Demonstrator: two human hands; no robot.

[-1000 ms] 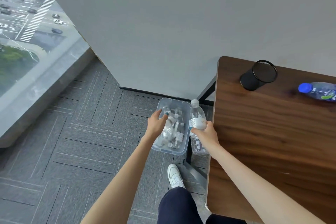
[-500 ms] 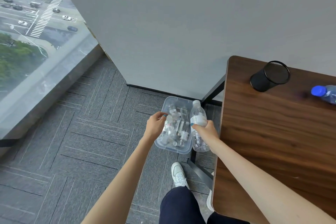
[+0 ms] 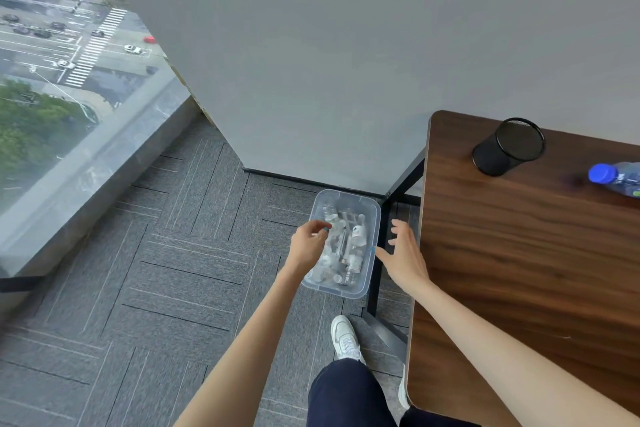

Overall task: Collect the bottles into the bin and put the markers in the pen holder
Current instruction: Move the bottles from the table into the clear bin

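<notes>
Bottle-collecting step: right hand [image 3: 403,255] spread and empty beside the floor bin [image 3: 372,218] (several bottles inside); left hand [image 3: 308,246] curled, contents unclear. Next: fetch blue-capped bottle [image 3: 614,178] from the desk [image 3: 519,253].

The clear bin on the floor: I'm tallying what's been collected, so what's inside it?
The clear bin holds a jumble of clear plastic bottles with white caps. The left hand covers its left edge, so an exact count isn't possible.

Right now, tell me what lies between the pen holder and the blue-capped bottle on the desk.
Nothing: in the head view, only bare desk separates pen holder from blue-capped bottle.
</notes>
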